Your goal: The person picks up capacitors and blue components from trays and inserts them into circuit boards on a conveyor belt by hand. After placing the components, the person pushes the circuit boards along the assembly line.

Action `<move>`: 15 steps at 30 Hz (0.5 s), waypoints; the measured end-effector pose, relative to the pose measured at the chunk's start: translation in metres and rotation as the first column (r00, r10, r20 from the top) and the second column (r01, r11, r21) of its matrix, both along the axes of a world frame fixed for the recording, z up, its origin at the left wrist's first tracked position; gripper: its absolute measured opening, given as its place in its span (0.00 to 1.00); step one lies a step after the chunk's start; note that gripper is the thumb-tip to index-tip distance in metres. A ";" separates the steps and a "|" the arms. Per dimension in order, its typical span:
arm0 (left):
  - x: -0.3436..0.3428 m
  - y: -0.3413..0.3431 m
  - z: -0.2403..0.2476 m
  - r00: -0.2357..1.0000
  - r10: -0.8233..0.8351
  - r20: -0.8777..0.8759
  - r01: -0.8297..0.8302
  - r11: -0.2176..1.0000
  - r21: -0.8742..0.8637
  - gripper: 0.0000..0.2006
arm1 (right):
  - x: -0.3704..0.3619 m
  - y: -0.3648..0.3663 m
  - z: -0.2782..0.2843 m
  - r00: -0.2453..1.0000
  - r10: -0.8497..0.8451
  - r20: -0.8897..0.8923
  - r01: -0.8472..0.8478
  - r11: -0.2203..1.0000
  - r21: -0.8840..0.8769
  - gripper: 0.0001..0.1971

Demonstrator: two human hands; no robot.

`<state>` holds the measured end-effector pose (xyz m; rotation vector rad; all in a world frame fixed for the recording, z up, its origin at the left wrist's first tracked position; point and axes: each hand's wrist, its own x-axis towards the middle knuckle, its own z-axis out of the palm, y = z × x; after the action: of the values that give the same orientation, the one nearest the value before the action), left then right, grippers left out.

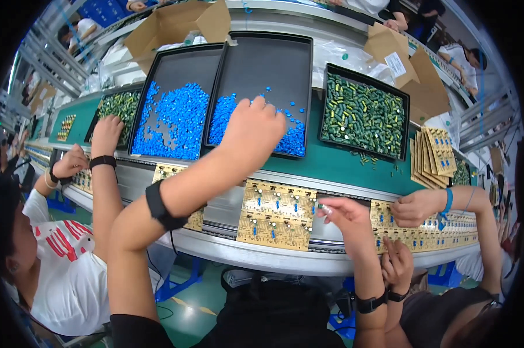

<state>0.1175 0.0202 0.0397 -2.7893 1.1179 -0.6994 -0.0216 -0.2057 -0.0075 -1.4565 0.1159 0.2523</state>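
Note:
My left hand (254, 126) is over the near part of a black tray (266, 64) of small blue disc-shaped components (291, 134). Its fingers curl downward, and whatever they pinch is hidden. Beside the right edge of a tan circuit board (277, 217), my right hand (347, 217) is raised with a small green cylindrical component (322, 207) between thumb and fingertips. That board lies on the conveyor rail and carries several upright blue components and small round parts.
Another black tray of blue components (172, 116) stands to the left. A tray of green cylinders (363, 110) is at right, near stacked boards (433, 156). Co-workers' hands (106, 132) (415, 207) work close on both sides. Open cardboard boxes (180, 26) stand behind.

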 end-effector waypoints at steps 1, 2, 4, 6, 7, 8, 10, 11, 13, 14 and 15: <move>0.010 0.003 -0.006 0.992 0.046 -0.119 -0.044 0.999 0.025 0.06 | -0.002 0.003 0.002 1.000 0.020 -0.003 -0.020 0.999 -0.025 0.10; 0.018 0.004 -0.013 0.967 0.088 -0.237 -0.079 0.996 0.049 0.07 | -0.005 0.006 0.001 0.999 0.036 -0.005 -0.036 0.999 -0.040 0.10; 0.024 0.001 -0.023 0.941 0.079 -0.330 -0.080 0.997 0.010 0.08 | -0.011 0.010 -0.001 0.998 0.052 -0.036 -0.055 0.996 -0.067 0.10; 0.026 -0.001 -0.028 0.905 0.066 -0.420 -0.084 0.996 -0.026 0.10 | -0.016 0.015 -0.001 0.996 0.072 -0.047 -0.076 0.994 -0.082 0.10; 0.027 -0.002 -0.028 0.890 0.038 -0.454 -0.070 0.996 -0.053 0.10 | -0.017 0.019 0.002 0.993 0.112 0.049 -0.087 0.927 -0.365 0.10; 0.027 -0.002 -0.028 0.875 0.010 -0.484 -0.056 0.995 -0.081 0.10 | -0.018 0.023 0.005 0.975 0.180 0.133 -0.061 0.787 -0.615 0.09; 0.029 0.000 -0.038 0.893 -0.012 -0.451 -0.059 0.988 -0.144 0.06 | -0.017 0.031 0.004 0.961 0.228 0.158 -0.059 0.723 -0.688 0.08; 0.029 0.001 -0.040 0.912 -0.042 -0.409 -0.044 0.979 -0.200 0.06 | -0.016 0.031 -0.001 0.908 0.318 0.272 0.001 0.648 -0.762 0.08; 0.029 0.003 -0.041 0.906 -0.056 -0.420 -0.051 0.969 -0.241 0.05 | -0.016 0.035 -0.002 0.829 0.424 0.364 0.067 0.572 -0.818 0.09; 0.028 0.005 -0.041 0.901 -0.074 -0.428 -0.051 0.960 -0.274 0.04 | -0.016 0.039 -0.002 0.843 0.407 0.351 0.063 0.573 -0.817 0.09; 0.027 0.005 -0.039 0.900 -0.067 -0.430 -0.060 0.960 -0.275 0.04 | -0.015 0.041 -0.001 0.856 0.390 0.338 0.060 0.575 -0.816 0.09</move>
<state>0.1449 0.0250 0.0006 -3.3028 1.1590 -0.2444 -0.0368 -0.1649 -0.0081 -2.4339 -0.3969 -0.0521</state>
